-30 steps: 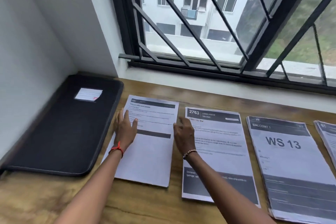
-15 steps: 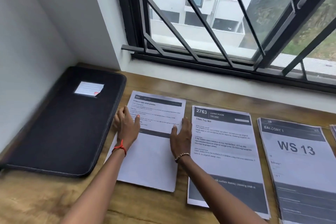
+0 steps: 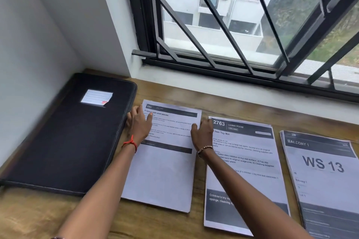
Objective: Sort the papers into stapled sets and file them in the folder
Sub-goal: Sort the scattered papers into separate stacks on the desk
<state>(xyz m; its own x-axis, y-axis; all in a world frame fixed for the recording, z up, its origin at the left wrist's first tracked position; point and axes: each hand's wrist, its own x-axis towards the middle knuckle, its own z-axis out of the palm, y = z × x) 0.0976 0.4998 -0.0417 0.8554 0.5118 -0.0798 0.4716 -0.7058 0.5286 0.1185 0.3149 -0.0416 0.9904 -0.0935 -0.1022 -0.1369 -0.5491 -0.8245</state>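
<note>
papers [image 3: 161,169]: left hand [image 3: 138,126], right hand [image 3: 202,135] both flat-open, pressed their side edges, gripped nothing. risk: uneven squeeze could buckle sheets or skew them onto next stack [image 3: 244,161].

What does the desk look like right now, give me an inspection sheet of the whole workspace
Surface: wooden desk, papers laid in a row.
Job's things: black folder closed, at left; 3564 stack beside it; 2763 stack; WS 13 stack at right. No stapler seen.
Clutter: nothing seen.
Hands: left hand and right hand rest on the 3564 stack's side edges, fingers relaxed.
Cables: nothing seen.
Surroundings: barred window behind, white wall at left.
</note>
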